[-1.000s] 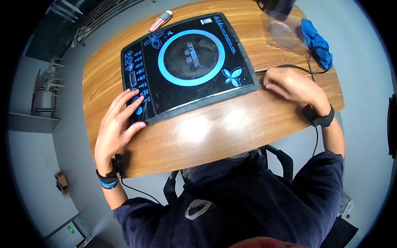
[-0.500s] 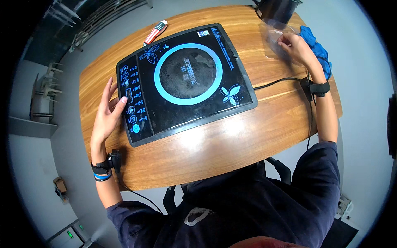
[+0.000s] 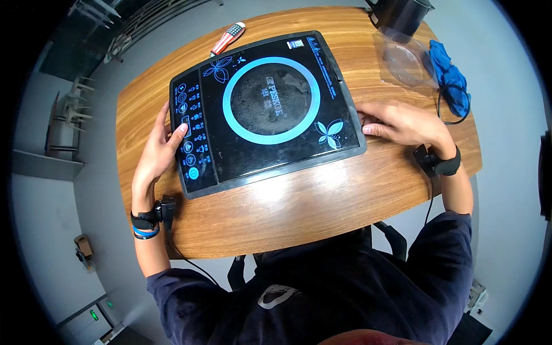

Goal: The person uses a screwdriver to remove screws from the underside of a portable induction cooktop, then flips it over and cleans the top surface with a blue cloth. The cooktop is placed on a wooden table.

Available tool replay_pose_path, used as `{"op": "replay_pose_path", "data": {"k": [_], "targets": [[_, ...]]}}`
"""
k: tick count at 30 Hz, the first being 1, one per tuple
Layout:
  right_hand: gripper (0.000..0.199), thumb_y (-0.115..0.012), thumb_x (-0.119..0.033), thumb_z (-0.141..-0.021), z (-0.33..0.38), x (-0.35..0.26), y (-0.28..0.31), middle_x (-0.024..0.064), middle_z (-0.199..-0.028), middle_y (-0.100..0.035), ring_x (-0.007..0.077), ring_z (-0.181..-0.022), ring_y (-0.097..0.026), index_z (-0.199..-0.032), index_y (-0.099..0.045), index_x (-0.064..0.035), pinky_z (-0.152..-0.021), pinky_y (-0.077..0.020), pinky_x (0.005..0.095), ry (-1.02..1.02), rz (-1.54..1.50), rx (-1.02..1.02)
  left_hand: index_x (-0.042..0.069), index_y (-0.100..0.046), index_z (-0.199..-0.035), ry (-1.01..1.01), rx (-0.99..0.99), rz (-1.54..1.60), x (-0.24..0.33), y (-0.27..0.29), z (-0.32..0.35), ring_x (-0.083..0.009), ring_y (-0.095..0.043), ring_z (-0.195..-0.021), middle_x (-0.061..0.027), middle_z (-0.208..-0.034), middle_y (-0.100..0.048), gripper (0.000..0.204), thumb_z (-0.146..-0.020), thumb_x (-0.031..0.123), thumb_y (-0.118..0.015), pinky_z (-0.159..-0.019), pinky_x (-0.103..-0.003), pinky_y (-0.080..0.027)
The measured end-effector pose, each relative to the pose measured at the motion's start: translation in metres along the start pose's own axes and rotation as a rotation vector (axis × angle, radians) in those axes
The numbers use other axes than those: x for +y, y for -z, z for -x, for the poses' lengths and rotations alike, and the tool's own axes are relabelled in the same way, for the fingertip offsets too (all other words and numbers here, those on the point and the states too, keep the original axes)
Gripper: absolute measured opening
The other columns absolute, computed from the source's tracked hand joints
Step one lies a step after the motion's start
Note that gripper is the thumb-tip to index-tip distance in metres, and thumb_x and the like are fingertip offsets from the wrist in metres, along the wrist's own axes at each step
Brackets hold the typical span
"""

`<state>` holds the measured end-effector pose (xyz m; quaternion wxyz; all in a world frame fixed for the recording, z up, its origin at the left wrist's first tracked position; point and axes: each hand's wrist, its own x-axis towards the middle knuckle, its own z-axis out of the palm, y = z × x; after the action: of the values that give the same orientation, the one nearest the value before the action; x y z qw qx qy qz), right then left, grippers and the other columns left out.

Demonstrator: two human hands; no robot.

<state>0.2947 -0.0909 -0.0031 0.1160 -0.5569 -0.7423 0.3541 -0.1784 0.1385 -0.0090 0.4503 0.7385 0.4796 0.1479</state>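
Note:
A black induction cooker [image 3: 270, 169] lies flat on the wooden table, its control panel along the left side and a pale blue ring on top. My left hand [image 3: 158, 150] grips its left edge, thumb on the panel's margin and fingers along the side. At the opposite edge is my right hand [image 3: 405, 123], closed on the cooker's right side with the thumb against the rim; some fingertips are hidden there. Both wrists wear black straps with small devices.
Beyond the cooker lies a screwdriver [image 3: 229, 38] with a flag-patterned handle. At the far right are a black kettle [image 3: 401, 14], a clear plastic piece [image 3: 405, 62] and a blue cloth [image 3: 448, 77]. A black cable [image 3: 454, 122] loops beside the cloth on the wooden table [image 3: 276, 221].
My right hand has left the clear plastic piece and come down and left to the cooker's right edge. My left hand stays at the left edge, thumb slightly farther over the panel.

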Motion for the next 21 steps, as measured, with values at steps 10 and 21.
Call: {"op": "replay_pose_path", "data": {"k": [10,21], "targets": [[0.062,-0.065,-0.027,-0.114,-0.004,0.005,0.002,0.0244,-0.144,-0.074,0.0408,-0.128,-0.073,-0.168,-0.047,-0.0026,-0.108,-0.0575,0.0466,-0.08,-0.108,-0.117,0.011,-0.025,-0.183,0.067,0.037,-0.047,-0.002,0.0,0.004,-0.0219,-0.066,-0.136,-0.0216,-0.151,-0.07,0.078,-0.118,0.024,-0.066,-0.119,-0.039,-0.05],[0.048,-0.077,-0.028,-0.105,0.024,0.025,-0.006,0.0146,-0.143,-0.075,0.0336,-0.132,-0.072,-0.149,-0.071,-0.0104,-0.113,-0.0585,0.0469,0.295,0.304,0.368,0.009,-0.035,-0.178,0.049,0.151,-0.447,0.052,-0.02,0.033,-0.0317,-0.064,-0.145,-0.0271,-0.161,-0.06,0.075,-0.116,0.031,-0.069,-0.119,-0.044,-0.052]]}}
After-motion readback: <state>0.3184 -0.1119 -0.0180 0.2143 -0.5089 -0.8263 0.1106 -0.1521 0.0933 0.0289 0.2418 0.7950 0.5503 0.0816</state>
